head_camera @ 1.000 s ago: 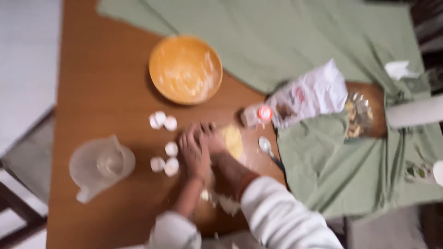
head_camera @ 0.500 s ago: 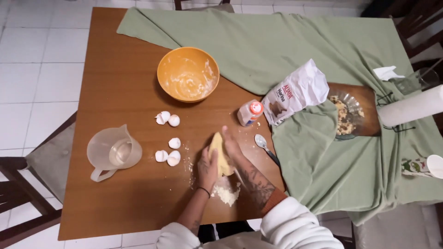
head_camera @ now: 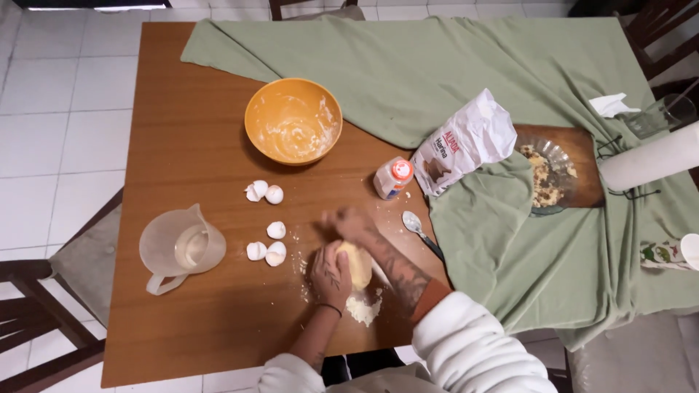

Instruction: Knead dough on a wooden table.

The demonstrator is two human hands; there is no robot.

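A lump of yellow dough (head_camera: 358,263) lies on the wooden table (head_camera: 182,131), with loose flour (head_camera: 362,309) just in front of it. My left hand (head_camera: 331,275) cups the dough's left side. My right hand (head_camera: 351,223) is blurred and rests on the dough's far end, fingers curled over it. Both hands press the dough between them. Broken eggshell halves (head_camera: 266,251) lie a little to the left of my left hand.
An orange bowl (head_camera: 293,120) smeared with batter stands at the back. A clear plastic jug (head_camera: 182,247) is at the left. A small bottle (head_camera: 393,177), a flour bag (head_camera: 462,142), a spoon (head_camera: 416,224), a green cloth (head_camera: 451,65), a glass dish (head_camera: 547,173) and a paper towel roll (head_camera: 648,156) are on the right.
The view has steadied and drawn back. My right hand has slid from the dough's side up to its far end; the left hand stays on the dough.
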